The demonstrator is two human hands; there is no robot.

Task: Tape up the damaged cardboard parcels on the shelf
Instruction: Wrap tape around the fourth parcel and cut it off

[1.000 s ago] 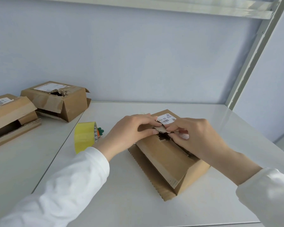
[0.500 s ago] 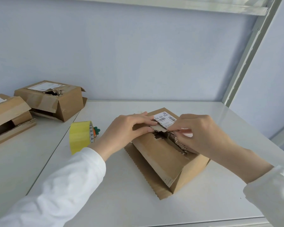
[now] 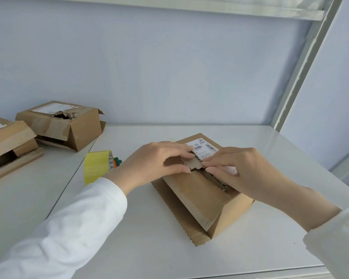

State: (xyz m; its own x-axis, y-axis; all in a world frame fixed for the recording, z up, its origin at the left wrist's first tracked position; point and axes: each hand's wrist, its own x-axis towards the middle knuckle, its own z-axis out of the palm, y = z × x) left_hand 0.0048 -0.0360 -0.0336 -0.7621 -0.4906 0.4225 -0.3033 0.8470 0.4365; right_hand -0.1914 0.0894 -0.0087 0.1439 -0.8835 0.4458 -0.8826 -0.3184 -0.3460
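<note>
You are pinching the torn flap (image 3: 193,164) of the nearest parcel (image 3: 199,198) shut with the fingers (image 3: 179,152) of your left hand (image 3: 157,161) and right hand (image 3: 242,170) on the shelf (image 3: 274,152), while the yellow tape roll (image 3: 97,168) is lying unused beside it and two more ripped parcels (image 3: 63,127) are waiting at far left, apparently unrepaired.

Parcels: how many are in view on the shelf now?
3. Centre parcel under the left hand and right hand; holed parcel back left; open parcel at the far left edge, cut off by the frame. Others may be out of view.
</note>
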